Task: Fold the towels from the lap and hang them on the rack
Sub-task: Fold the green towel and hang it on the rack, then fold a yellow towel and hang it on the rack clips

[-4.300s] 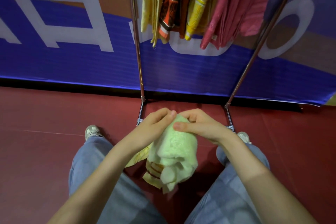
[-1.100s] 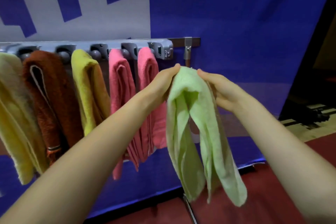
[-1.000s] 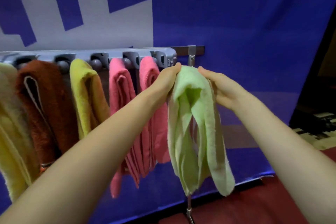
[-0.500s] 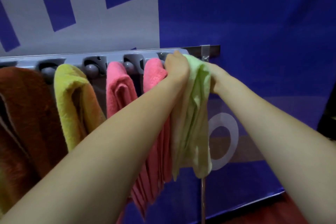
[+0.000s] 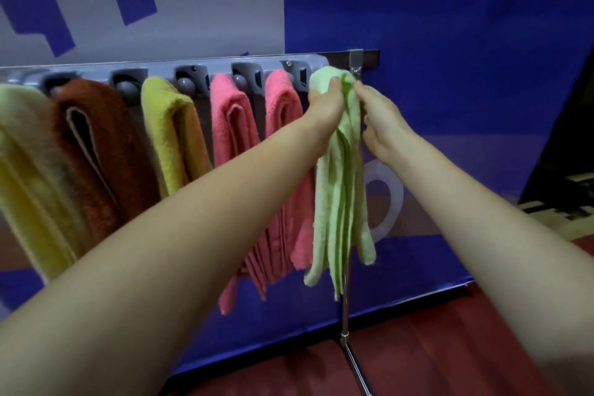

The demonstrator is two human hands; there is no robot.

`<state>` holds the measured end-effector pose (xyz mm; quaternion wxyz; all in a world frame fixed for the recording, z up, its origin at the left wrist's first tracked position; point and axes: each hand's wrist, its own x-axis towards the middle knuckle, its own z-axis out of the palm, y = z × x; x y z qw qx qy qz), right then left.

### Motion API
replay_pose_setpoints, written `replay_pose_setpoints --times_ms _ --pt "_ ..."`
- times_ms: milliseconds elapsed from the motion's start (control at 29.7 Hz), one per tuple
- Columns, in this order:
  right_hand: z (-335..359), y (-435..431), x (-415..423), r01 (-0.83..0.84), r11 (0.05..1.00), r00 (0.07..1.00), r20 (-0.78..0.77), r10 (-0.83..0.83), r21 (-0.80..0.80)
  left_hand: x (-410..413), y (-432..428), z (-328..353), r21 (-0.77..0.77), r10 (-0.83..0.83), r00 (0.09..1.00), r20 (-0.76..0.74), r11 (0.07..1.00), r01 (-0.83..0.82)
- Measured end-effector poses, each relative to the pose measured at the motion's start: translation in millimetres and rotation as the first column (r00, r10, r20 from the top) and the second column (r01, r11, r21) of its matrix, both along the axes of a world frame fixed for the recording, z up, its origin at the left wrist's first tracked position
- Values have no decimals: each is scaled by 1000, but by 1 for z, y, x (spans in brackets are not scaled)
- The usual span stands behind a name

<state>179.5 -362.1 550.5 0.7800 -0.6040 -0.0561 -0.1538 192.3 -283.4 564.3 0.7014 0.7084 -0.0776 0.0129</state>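
A folded light green towel (image 5: pixel 340 190) hangs at the right end of the grey rack (image 5: pixel 225 66), its top at the last clip. My left hand (image 5: pixel 326 103) grips the towel's upper part from the left. My right hand (image 5: pixel 381 116) is on its right side, fingers pinching the top near the rack's metal bracket (image 5: pixel 355 59). Two pink towels (image 5: pixel 234 138), a yellow one (image 5: pixel 167 132), a brown one (image 5: pixel 93 151) and a pale yellow one (image 5: pixel 22 154) hang to the left.
A blue and white banner (image 5: pixel 450 42) covers the wall behind the rack. The rack's metal leg (image 5: pixel 347 331) runs down to the red floor (image 5: pixel 418 357). A dark opening lies at the far right.
Earlier the green towel was being folded on the lap. Since a second ago both hands have carried it forward to the rack's right end, and it now hangs there beside the pink towel.
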Motion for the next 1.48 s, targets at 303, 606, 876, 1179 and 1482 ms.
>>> replay_pose_setpoints --times_ms 303,606,876,1179,1482 --pt "-60 31 -122 -24 987 999 -49 17 -161 -133 56 -54 33 -36 999 -25 999 37" --pt "-244 103 -215 -313 940 880 -415 232 -138 -225 165 -256 95 96 869 -485 994 -56" --pt "-390 172 -258 -504 863 584 -747 317 -29 -307 273 -402 149 197 647 -736 980 -129" --pt "-496 230 -254 -632 775 282 -925 253 19 -328 320 -524 191 255 352 -900 959 -207" --pt "-579 236 -264 -718 696 92 -989 117 15 -362 299 -633 250 261 107 -959 962 -109"
